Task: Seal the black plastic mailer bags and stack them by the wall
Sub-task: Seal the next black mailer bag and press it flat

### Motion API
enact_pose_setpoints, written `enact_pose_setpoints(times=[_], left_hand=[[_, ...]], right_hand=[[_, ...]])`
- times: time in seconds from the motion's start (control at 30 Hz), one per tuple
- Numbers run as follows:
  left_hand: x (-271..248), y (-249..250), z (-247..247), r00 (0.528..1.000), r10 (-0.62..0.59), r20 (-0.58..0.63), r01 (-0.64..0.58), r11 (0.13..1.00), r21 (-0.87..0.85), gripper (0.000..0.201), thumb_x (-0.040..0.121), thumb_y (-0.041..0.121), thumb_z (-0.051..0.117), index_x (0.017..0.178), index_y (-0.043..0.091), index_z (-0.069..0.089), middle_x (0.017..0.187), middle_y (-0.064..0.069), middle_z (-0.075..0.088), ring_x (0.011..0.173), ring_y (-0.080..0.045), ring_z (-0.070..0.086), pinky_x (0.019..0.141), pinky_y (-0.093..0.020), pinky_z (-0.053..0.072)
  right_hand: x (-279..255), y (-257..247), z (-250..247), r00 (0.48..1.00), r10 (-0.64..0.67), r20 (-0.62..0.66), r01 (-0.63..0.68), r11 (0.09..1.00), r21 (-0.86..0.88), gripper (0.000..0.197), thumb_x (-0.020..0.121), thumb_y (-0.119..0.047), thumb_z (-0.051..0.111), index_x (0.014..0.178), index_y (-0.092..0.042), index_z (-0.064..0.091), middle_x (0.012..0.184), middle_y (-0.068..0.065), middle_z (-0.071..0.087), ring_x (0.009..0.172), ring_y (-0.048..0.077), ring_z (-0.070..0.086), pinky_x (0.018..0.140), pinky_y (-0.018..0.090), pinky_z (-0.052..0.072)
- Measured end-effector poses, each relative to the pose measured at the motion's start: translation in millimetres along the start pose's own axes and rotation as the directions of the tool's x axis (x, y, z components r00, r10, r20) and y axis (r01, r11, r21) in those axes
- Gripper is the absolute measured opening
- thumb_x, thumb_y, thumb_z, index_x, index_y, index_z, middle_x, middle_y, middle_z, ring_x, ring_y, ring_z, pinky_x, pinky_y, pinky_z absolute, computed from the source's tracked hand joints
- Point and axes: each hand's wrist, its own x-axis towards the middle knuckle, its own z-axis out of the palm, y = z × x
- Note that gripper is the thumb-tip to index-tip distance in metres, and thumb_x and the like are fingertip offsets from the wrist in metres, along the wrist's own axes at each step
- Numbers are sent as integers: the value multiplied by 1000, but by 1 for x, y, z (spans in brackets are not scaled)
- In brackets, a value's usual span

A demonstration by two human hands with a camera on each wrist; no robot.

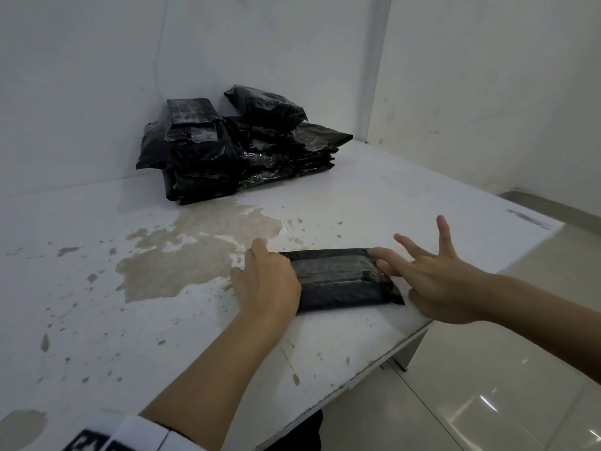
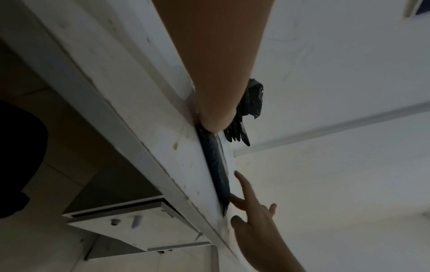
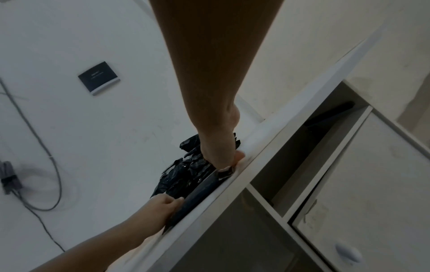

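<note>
Right now my left hand (image 1: 270, 284) presses flat on one end of the mailer bag (image 1: 341, 278) near the worktop (image 1: 97, 320) edge, my right hand (image 1: 432, 278) splayed at the other. Uneven pressure could wrinkle the seal. Its contents are hidden. The stack (image 1: 240, 148) waits by the wall (image 1: 81, 92).

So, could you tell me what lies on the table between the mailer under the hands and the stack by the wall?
Only bare tabletop with worn, stained patches, between mailer and stack; the head view shows it.
</note>
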Motion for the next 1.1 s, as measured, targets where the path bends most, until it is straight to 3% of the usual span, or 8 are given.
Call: enact_pose_setpoints(times=[0.13,0.2,0.27,0.33,0.5,0.77,0.87,1.1], left_hand=[[1,2,0,999,-35,0,35,988,149,15,99,21,42,109,11,47,123,-6,35,111,-21,39,95,-38,33],[3,0,0,992,99,-77,-83,977,196,25,97,20,45,120,13,37,123,-5,36,110,-21,38,89,-34,34],[4,-3,1,953,294,-71,-273,938,215,23,98,17,43,120,18,40,122,0,43,110,-19,38,82,-27,27],[5,-9,1,947,317,-58,-302,935,187,19,102,24,36,116,20,48,120,6,51,111,-16,40,81,-26,29],[3,-19,6,959,280,-42,-267,942,202,32,103,36,28,114,21,54,118,8,55,113,-14,41,87,-26,33],[5,-17,0,961,275,26,-275,945,179,28,104,29,31,112,16,55,118,4,55,114,-16,41,89,-29,36],[5,-2,-6,988,142,57,-146,987,73,28,102,31,34,95,13,53,114,-3,58,110,-20,44,89,-34,37],[6,36,13,985,-121,127,110,990,86,75,89,68,38,132,6,35,134,-10,37,124,-26,34,98,-40,33]], right_hand=[[3,-13,-2,997,49,-52,-50,999,-8,78,89,-11,34,151,-30,-10,150,5,39,145,23,-18,91,71,-27],[6,-18,-8,991,122,-58,-109,975,193,63,92,-14,34,150,-34,20,139,0,50,147,21,-10,95,72,-22],[11,-27,-12,968,224,-116,-153,887,435,38,96,-20,31,110,-29,66,107,-4,63,144,25,16,103,72,-14],[21,-42,-13,915,370,-161,-201,762,616,44,97,-38,33,65,-18,56,79,-4,60,128,27,41,109,68,-3],[43,-73,-6,848,526,-57,-400,707,583,84,73,-86,33,124,-21,48,134,10,45,138,33,23,106,69,2],[43,-67,3,711,695,-105,-282,419,863,18,93,-29,54,77,-21,53,100,5,63,121,28,49,112,62,6],[41,-73,8,693,706,-147,-269,442,856,18,97,-27,48,83,-18,56,99,2,61,124,26,46,113,60,5],[40,-82,13,685,702,-194,-323,532,782,20,98,-32,37,89,-20,51,101,-3,58,116,21,46,111,59,11]])
